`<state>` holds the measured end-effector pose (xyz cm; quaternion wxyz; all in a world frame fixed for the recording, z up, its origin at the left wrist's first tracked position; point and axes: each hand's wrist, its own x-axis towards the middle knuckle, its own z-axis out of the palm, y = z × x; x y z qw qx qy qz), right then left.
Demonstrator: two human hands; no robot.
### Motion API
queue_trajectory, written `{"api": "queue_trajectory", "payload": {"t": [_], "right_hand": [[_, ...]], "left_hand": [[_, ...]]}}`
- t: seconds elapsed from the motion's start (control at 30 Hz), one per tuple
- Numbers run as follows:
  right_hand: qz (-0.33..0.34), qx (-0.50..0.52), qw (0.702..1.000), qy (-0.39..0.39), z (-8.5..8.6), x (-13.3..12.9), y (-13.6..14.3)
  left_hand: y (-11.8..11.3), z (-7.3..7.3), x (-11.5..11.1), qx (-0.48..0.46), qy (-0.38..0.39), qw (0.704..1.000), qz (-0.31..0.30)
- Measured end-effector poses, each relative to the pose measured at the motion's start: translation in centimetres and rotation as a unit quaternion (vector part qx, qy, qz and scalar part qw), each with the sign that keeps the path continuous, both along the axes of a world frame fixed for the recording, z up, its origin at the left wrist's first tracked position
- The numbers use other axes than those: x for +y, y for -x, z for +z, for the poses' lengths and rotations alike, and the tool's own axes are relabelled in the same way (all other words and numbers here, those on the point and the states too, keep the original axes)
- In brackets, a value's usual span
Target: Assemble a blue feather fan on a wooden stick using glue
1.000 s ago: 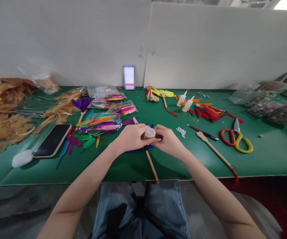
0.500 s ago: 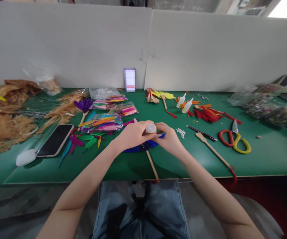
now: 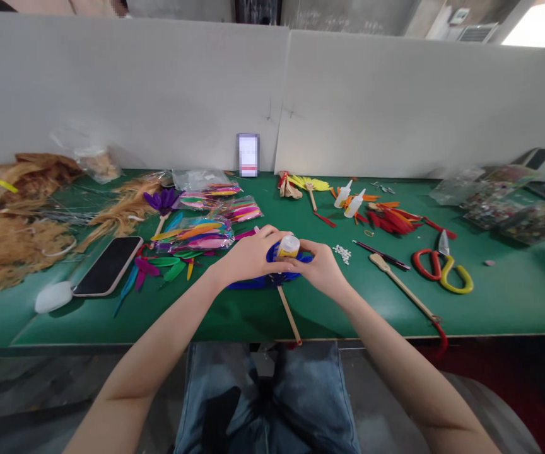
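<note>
Head view: my left hand point(image 3: 248, 257) and right hand point(image 3: 320, 267) both curl tight around the bottle point(image 3: 288, 246), over the blue fan point(image 3: 272, 277). Bare table point(image 3: 513, 302) lies right. The bottle has tipped since before.

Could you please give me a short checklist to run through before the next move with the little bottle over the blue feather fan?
1. Small pale bottle with yellow label held: ok, left hand and right hand both have a grip on it.
2. Bottle open or capped: cannot tell, fingers hide the tip.
3. Blue feather fan on a wooden stick lies flat beneath the hands: ok.
4. Stick fully on the green table: not ok, its end overhangs the front edge.
5. Red and yellow scissors away from the hands: ok.
</note>
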<state>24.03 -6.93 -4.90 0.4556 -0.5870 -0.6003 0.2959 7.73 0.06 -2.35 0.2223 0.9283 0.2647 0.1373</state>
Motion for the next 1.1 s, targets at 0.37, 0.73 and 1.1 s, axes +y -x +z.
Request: {"api": "queue_trajectory", "payload": {"t": [0.37,0.73,1.1], "right_hand": [[-0.037,-0.169,0.983,-0.065,-1.7,0.7,-0.2],[0.008,-0.200,0.977,-0.072,-0.9,0.5,0.1],[0.043,-0.149,0.984,-0.087,-0.6,0.3,0.0]], "left_hand": [[0.3,-0.2,0.4,-0.052,0.101,0.993,-0.027],[0.7,-0.1,0.8,-0.052,0.141,0.986,-0.078],[1.1,-0.7,0.8,-0.072,0.143,0.985,-0.065]]}}
